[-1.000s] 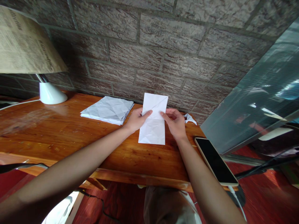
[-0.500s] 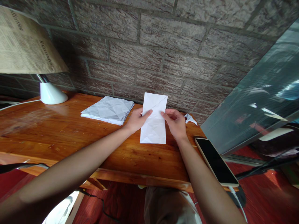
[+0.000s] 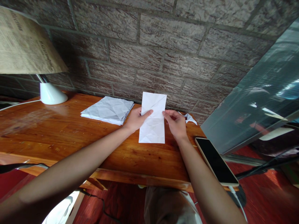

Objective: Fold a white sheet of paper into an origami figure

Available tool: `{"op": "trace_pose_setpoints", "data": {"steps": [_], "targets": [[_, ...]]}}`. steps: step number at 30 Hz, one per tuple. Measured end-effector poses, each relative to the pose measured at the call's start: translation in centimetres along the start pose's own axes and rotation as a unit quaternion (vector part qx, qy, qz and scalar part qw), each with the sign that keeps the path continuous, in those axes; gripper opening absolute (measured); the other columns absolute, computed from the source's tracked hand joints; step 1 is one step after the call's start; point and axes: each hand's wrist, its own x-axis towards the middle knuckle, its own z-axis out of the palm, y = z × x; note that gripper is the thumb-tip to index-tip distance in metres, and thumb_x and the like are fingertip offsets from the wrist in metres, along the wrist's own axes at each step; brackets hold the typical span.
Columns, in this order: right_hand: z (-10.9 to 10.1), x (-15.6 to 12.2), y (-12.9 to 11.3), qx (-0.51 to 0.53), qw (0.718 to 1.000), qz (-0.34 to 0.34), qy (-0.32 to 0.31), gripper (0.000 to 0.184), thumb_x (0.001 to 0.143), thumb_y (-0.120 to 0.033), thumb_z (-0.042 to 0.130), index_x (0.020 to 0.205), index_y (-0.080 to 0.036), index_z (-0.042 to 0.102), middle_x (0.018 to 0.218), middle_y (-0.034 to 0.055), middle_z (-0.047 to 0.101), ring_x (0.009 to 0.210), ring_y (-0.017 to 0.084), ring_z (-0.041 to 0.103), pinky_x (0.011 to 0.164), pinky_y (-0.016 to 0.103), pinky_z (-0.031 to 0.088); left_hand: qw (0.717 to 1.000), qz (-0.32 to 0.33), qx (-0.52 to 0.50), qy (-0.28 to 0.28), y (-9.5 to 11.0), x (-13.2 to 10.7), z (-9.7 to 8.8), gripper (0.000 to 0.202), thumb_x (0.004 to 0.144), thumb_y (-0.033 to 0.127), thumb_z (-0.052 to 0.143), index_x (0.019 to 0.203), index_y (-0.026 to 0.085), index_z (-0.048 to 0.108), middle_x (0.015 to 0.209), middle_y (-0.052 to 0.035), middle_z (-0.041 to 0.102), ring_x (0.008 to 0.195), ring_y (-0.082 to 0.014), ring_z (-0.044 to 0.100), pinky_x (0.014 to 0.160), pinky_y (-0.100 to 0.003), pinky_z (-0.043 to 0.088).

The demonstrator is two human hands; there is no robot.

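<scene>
A white sheet of paper [image 3: 153,129], folded to a narrow upright rectangle with creases and a slanting fold line near its top, is held up above the table. My left hand [image 3: 137,119] grips its left edge, thumb across the front and fingers hidden behind. At the right edge, my right hand [image 3: 176,123] pinches the paper between thumb and curled fingers. Left of the hands lies a stack of creased white paper [image 3: 108,109]. Just behind my right hand sits a small folded white paper piece [image 3: 191,119], partly covered.
The wooden table [image 3: 58,130] meets a grey brick wall [image 3: 149,53]. A lamp [image 3: 52,93] with a newspaper-print shade stands at the left. A phone [image 3: 216,161] with a white cable lies at the right edge, near my right forearm. A translucent panel [image 3: 254,90] rises beyond.
The folded paper has shifted slightly left. My right thumb now sits nearer the paper's right edge, and both hands still hold it.
</scene>
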Motion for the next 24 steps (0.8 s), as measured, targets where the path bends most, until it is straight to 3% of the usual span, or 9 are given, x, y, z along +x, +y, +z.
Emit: {"op": "trace_pose_setpoints", "data": {"steps": [10,17,24], "targets": [[0.01,-0.09,0.05,0.002,1.000,0.018,-0.024,0.032,0.073,-0.049,0.078,0.089,-0.022,0.076,0.082,0.0028,0.075,0.072,0.018,0.064,0.058,0.028,0.049,1.000,-0.009,-0.020,0.020,-0.17,0.13,-0.03,0.048,0.072,0.050,0.080,0.103,0.014,0.076,0.110,-0.0104,0.078,0.092,-0.0253,0.072,0.079,-0.032,0.055],[0.07,-0.08,-0.03,0.072,0.993,0.051,-0.079,0.030,0.070,-0.040,0.080,0.095,-0.023,0.077,0.092,0.0029,0.078,0.078,0.018,0.067,0.062,0.027,0.050,0.997,-0.030,-0.033,0.057,-0.46,0.52,-0.13,0.053,0.068,0.061,0.079,0.093,0.015,0.077,0.098,-0.0082,0.079,0.085,-0.0237,0.071,0.072,-0.029,0.053],[0.00,0.00,-0.01,0.088,0.992,0.062,-0.065,0.027,0.068,-0.036,0.081,0.092,-0.024,0.078,0.091,0.0019,0.078,0.077,0.017,0.066,0.059,0.026,0.047,0.987,-0.086,-0.117,0.061,-0.34,0.71,-0.10,0.054,0.064,0.069,0.078,0.079,0.017,0.073,0.080,-0.0048,0.077,0.076,-0.0213,0.070,0.068,-0.028,0.053]]}}
